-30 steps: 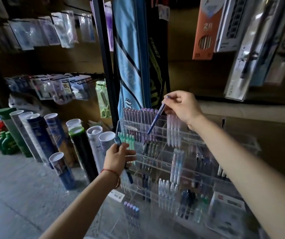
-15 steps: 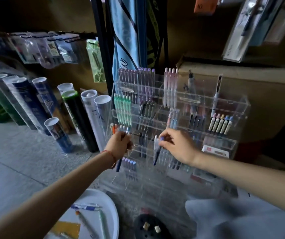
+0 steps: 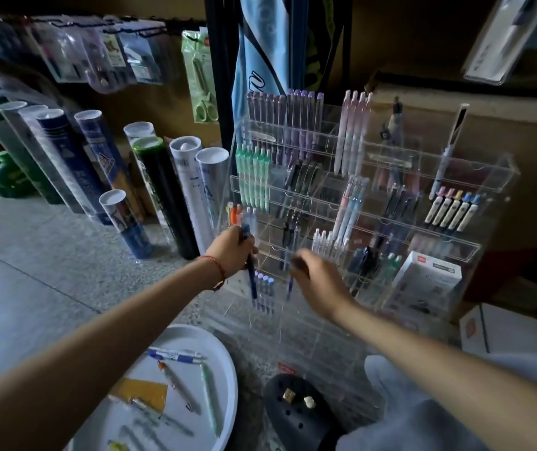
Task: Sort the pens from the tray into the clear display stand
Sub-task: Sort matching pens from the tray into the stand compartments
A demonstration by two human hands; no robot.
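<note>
On the floor, clear display stand with tiered pockets; no lettering readable in the dim light.
White tray lies low left, loose pens on it, bare floor beside. Left hand, grip closed on an upright dark blue pen at stand's left edge. Right hand, blurred, pinches another pen at a lower pocket.

White tray, mint-green pens

Head view, downward, near stand
</note>
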